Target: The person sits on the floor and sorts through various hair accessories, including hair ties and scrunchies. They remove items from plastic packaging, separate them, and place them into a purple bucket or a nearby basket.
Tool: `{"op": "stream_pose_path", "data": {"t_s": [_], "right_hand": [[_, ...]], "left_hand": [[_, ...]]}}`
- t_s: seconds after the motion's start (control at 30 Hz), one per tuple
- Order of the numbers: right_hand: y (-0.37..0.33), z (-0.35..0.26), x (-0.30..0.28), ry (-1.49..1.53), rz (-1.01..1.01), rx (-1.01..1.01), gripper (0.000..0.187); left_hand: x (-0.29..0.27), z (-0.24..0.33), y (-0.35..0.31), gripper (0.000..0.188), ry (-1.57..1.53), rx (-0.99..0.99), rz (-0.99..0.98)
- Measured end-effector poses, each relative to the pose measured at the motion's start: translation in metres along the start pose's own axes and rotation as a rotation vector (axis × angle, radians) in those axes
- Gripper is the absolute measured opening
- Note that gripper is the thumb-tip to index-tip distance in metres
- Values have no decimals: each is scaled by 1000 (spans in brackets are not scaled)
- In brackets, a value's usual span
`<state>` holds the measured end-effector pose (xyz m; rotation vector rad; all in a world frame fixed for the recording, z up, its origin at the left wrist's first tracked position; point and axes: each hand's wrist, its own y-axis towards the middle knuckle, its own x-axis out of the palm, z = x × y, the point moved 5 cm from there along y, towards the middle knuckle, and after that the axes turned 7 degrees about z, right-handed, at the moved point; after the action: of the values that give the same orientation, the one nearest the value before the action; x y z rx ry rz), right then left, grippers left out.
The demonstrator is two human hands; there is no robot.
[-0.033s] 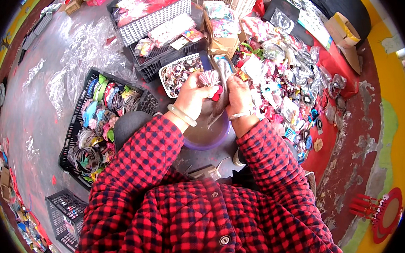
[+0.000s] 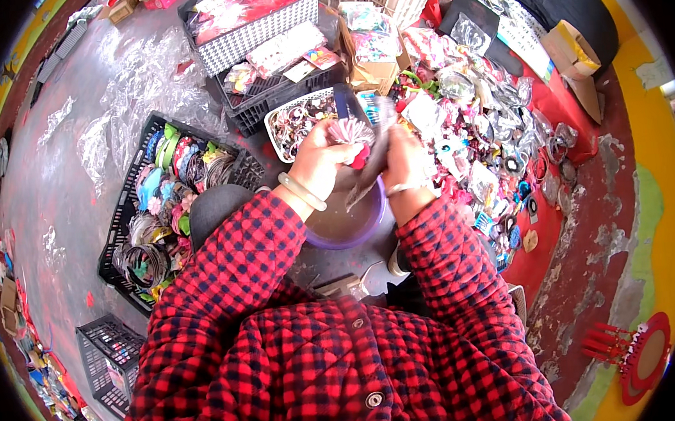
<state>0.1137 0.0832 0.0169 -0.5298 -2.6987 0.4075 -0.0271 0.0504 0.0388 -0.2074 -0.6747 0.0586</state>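
Above a purple basin [image 2: 345, 245] with murky liquid in it, both my hands are raised and closed. My left hand [image 2: 315, 167] pinches a pink-and-white striped fabric flower [image 2: 349, 131] with a dark pink or red piece at its lower edge. A long grey-brown strip [image 2: 369, 178], which looks like cloth, hangs from my right hand [image 2: 406, 161] down over the basin. That hand and the strip's top are smeared by motion. Just beyond my hands, a white basket [image 2: 276, 136] holds many small hair accessories.
A black crate [image 2: 112, 238] of headbands stands at the left. Stacked crates [image 2: 259, 40] and an open cardboard box [image 2: 375, 75] are at the back. A large heap of hair ornaments [image 2: 470, 146] spreads over red cloth at the right. Plastic film [image 2: 145, 91] covers floor at the far left.
My right hand has shifted slightly to the right and blurred, with the strip's top moving along. The striped flower in my left hand has tilted a little and dropped slightly.
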Motion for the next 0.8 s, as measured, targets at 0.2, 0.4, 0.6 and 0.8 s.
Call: {"op": "stream_pose_path", "data": {"t_s": [0.2, 0.4, 0.6, 0.8], "right_hand": [[26, -39, -18, 282, -230, 227, 29], [-7, -47, 10, 286, -700, 183, 40], [-36, -38, 24, 181, -730, 269, 28], [-40, -23, 23, 46, -575, 203, 16]], "left_hand": [[-10, 19, -5, 26, -94, -51, 10], [-4, 23, -8, 15, -196, -73, -71], [11, 25, -13, 17, -187, -33, -98], [5, 8, -7, 20, -126, -45, -120]]}}
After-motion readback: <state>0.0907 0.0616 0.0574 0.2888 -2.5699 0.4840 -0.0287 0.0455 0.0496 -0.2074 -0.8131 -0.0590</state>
